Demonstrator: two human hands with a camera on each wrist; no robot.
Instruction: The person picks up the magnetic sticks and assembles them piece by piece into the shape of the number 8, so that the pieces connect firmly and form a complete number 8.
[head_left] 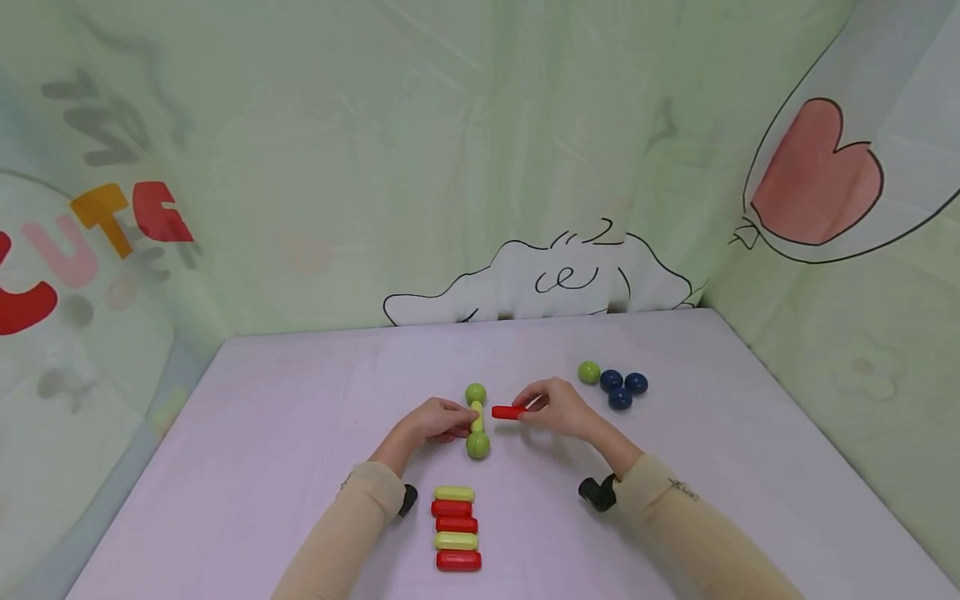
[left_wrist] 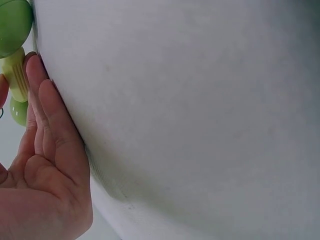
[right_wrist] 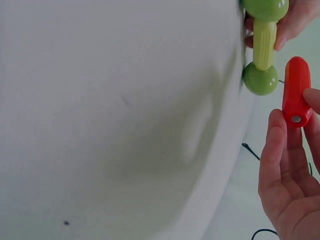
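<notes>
Between thumb and fingers my left hand [head_left: 438, 418] pinches a yellow magnetic rod [head_left: 477, 417]. One green ball [head_left: 476, 393] sits at the rod's far end and another green ball [head_left: 477, 445] at its near end, making a dumbbell shape. My right hand [head_left: 558, 407] holds a red magnetic rod [head_left: 507, 412] by its right end, just right of the yellow rod and apart from it. In the right wrist view, a round metal spot shows on the end face of the red rod [right_wrist: 297, 90].
At the back right, a loose green ball [head_left: 588, 372] lies beside several dark blue balls [head_left: 620, 399]. Between my forearms, red rods [head_left: 456, 524] and yellow rods [head_left: 456, 542] lie in a column on the pale tabletop [head_left: 300, 400]. Printed curtains surround the table's back and sides.
</notes>
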